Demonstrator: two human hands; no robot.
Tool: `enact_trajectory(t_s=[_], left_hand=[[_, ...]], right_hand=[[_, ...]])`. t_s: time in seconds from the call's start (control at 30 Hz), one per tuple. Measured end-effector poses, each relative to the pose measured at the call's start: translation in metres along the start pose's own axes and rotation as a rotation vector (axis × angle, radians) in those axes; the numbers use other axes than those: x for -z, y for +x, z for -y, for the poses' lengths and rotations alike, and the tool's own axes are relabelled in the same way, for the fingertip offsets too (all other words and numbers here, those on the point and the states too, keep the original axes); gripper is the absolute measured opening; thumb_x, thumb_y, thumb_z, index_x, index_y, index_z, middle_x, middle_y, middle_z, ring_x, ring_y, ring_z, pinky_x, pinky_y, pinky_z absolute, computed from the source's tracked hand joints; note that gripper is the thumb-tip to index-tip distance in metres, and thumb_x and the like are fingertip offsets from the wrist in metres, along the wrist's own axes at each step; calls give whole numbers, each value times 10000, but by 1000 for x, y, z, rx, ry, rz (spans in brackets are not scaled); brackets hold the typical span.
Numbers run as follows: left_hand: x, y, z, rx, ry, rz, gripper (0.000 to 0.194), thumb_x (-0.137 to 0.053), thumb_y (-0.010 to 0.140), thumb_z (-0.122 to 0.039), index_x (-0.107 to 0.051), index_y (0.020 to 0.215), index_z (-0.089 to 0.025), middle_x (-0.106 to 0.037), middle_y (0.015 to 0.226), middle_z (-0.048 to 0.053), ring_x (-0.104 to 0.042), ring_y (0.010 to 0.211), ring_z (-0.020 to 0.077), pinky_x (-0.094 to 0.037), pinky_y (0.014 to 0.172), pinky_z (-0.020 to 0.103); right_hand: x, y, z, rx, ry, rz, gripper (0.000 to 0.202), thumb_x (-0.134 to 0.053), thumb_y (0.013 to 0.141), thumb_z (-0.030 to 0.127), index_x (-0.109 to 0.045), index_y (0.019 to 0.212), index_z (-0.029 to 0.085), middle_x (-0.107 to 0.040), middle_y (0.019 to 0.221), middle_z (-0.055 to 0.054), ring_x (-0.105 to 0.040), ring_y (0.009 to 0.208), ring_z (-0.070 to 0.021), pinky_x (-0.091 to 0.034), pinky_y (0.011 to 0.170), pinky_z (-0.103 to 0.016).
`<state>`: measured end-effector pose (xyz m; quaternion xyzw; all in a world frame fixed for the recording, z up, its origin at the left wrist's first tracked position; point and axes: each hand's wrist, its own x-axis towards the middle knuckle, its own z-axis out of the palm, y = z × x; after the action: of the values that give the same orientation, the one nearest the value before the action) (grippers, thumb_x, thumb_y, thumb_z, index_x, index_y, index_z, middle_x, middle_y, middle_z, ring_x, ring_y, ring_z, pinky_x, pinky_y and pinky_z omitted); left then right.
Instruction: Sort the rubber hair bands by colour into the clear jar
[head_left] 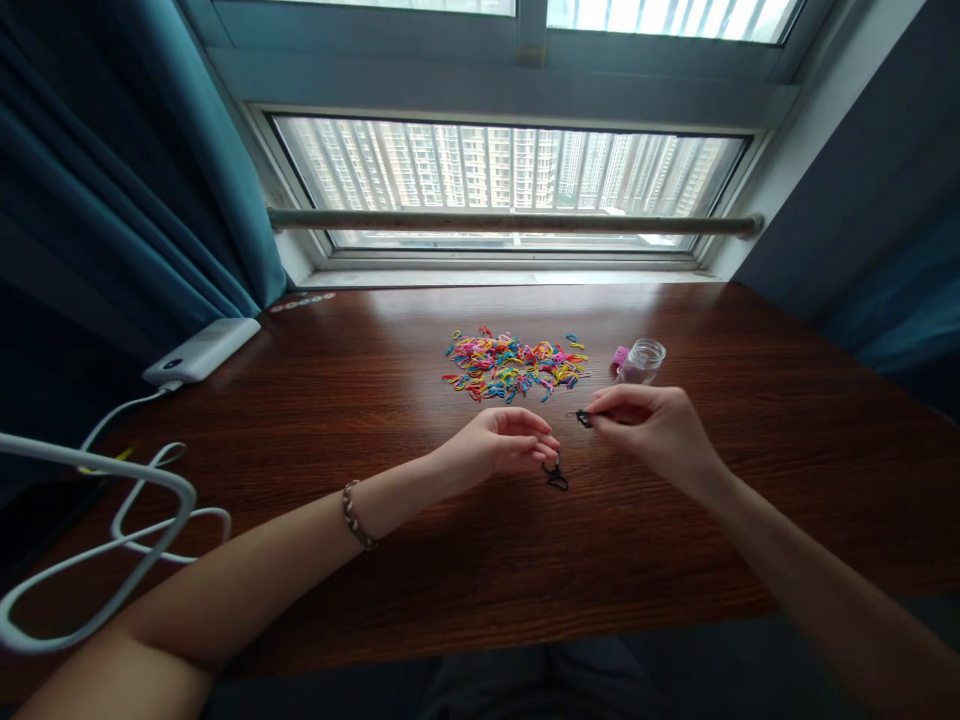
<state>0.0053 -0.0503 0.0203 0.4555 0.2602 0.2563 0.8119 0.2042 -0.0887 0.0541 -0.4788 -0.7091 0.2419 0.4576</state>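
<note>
Many small colourful clips (517,365) lie in a loose pile on the brown table (420,590). My right hand (656,430) pinches a small black item (583,418), too small to make out fully, just below the pile's right end. To its left, my left hand (502,445) has its fingers bent close together at another thin black looped item (556,474), which hangs or lies at the fingertips. Behind my right hand stands a small clear jar (643,360) without a lid, beside a pink piece (619,357).
A white power bank (202,350) with a white cable (124,405) lies at the back left. A thick white cable (180,490) loops over the left side. Blue curtain (150,160) and window bar (517,222) border the table.
</note>
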Motion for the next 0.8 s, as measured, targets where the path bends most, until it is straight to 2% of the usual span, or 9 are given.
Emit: enact_trajectory(t_s=[0.1, 0.2, 0.3, 0.37, 0.47, 0.67, 0.8], left_hand=[[5, 3, 0, -34, 90, -118, 259, -696, 643, -224, -576, 839, -107, -662, 844, 83, -623, 735, 129, -464, 750, 265], [10, 6, 1, -42, 287, -194, 213, -683, 643, -269, -599, 766, -116, -652, 727, 35, -577, 593, 87, -454, 608, 211], [14, 8, 2, -84, 483, -212, 211, -668, 642, -294, -606, 742, -120, -633, 680, 22, -549, 558, 94, -438, 550, 207], [15, 9, 3, -125, 559, -220, 208, -654, 650, -301, -608, 748, -124, -625, 673, 22, -554, 575, 108, -442, 556, 215], [16, 8, 5, -158, 613, -213, 192, -635, 667, -301, -608, 753, -132, -623, 675, 24, -565, 592, 119, -444, 565, 216], [14, 6, 6, -210, 700, -189, 143, -608, 691, -268, -608, 748, -137, -620, 663, 22, -570, 599, 122, -444, 578, 211], [16, 6, 6, -240, 774, -189, 141, -587, 708, -264, -613, 764, -137, -625, 689, 29, -572, 611, 123, -442, 581, 208]], right_hand=[[40, 25, 9, -12, -85, -39, 81, -634, 664, 209, -676, 715, 164, -677, 683, -37, -624, 591, -148, -504, 520, -241], [83, 57, 17, -41, -315, 15, 114, -657, 638, 240, -694, 722, 173, -665, 627, -29, -612, 574, -145, -469, 486, -227], [106, 85, 23, -150, -561, 119, 59, -687, 582, 204, -698, 632, 174, -639, 547, -14, -582, 528, -132, -427, 459, -223], [108, 97, 23, -196, -663, 200, 23, -687, 559, 168, -691, 579, 177, -617, 496, -3, -559, 484, -121, -400, 430, -221], [101, 107, 17, -179, -728, 283, 59, -689, 519, 116, -678, 523, 173, -594, 446, 2, -533, 429, -112, -373, 390, -218], [89, 114, 8, -90, -841, 356, 109, -704, 465, 81, -657, 458, 179, -568, 393, 5, -515, 395, -113, -349, 369, -219], [87, 113, 6, -31, -888, 353, 111, -724, 463, 102, -658, 465, 191, -572, 407, 5, -528, 424, -121, -365, 396, -225]])
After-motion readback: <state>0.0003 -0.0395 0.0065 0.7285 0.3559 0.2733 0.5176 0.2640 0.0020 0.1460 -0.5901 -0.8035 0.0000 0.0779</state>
